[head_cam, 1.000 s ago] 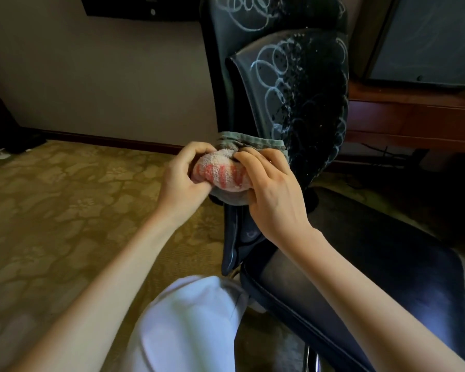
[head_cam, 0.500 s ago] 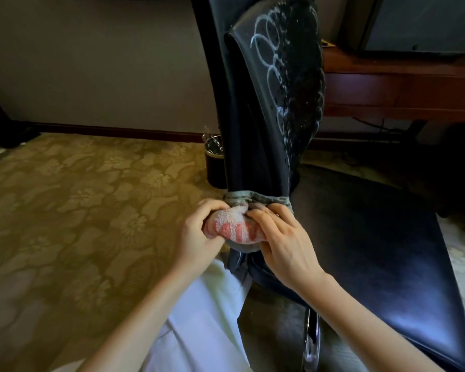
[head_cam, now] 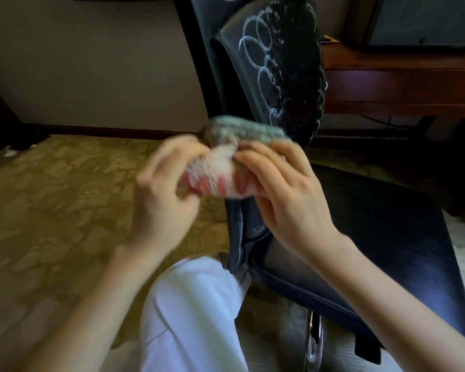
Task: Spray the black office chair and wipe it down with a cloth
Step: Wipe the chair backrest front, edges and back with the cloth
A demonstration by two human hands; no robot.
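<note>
The black office chair [head_cam: 381, 237] stands before me, its seat at the right and its backrest [head_cam: 287, 63] rising at top centre, marked with white looping spray streaks and droplets. A bunched cloth [head_cam: 220, 173], pink-and-white striped with a grey-green edge, sits at the lower left edge of the backrest. My left hand [head_cam: 164, 191] grips the cloth from the left and is blurred. My right hand [head_cam: 287, 194] grips it from the right, fingers curled over the top. No spray bottle is in view.
Patterned olive carpet [head_cam: 51, 210] covers the floor at left. A beige wall with a dark baseboard [head_cam: 105, 128] runs behind. A reddish wooden desk [head_cam: 403, 87] stands at the right behind the chair. My knee in white trousers [head_cam: 193, 312] is at bottom centre, beside a chrome chair leg [head_cam: 313, 342].
Both hands slid the cloth down the backrest edge to the seat, then back up a little. The left hand is now blurred with motion.
</note>
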